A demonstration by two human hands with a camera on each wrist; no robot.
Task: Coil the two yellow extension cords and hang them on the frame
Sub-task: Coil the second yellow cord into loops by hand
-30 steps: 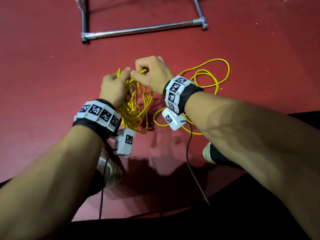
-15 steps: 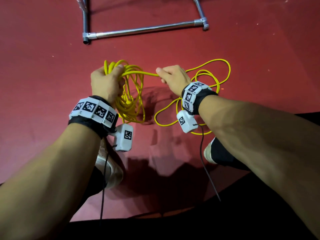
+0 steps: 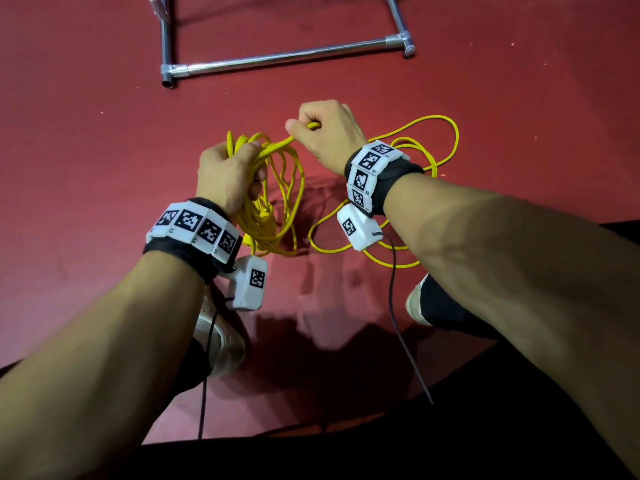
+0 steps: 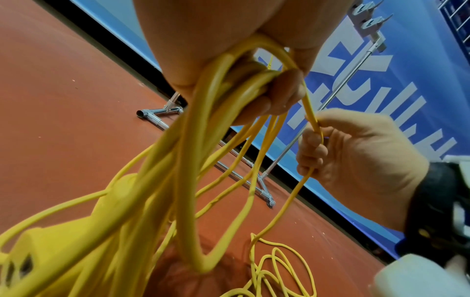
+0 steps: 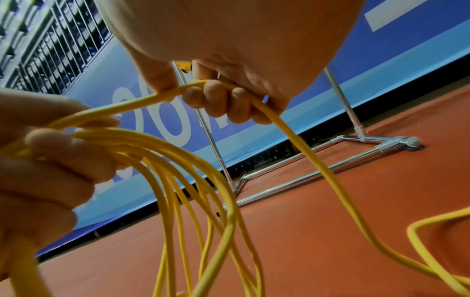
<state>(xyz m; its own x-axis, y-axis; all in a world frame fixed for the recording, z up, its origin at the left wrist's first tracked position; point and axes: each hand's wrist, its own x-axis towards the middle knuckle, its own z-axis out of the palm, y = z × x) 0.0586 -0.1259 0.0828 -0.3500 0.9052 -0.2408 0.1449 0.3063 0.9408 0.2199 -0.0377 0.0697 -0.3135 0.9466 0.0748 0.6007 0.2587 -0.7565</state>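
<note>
My left hand point(image 3: 230, 174) grips the top of several hanging loops of a yellow extension cord point(image 3: 277, 216), with the cord's socket block point(image 4: 50, 247) dangling low in the bundle. My right hand point(image 3: 325, 133) is curled around the free strand point(image 5: 292, 132) of the same cord, just right of and beyond the left hand. The loose rest of the yellow cord point(image 3: 440, 147) lies in loops on the red floor to the right. The chrome frame point(image 3: 284, 58) stands on the floor ahead; its uprights point(image 5: 340, 100) rise against a blue banner.
The floor is red carpet point(image 3: 86, 150). My two shoes point(image 3: 218, 337) point(image 3: 420, 303) stand below the hands. A blue banner wall point(image 4: 381, 100) runs behind the frame, with hooks point(image 4: 368, 22) at the frame's top. Black cables hang from both wrist cameras.
The right hand, which had pulled out to the right along the cord, has come back up toward the left hand with a new length of strand. The left hand stays gripping the loops.
</note>
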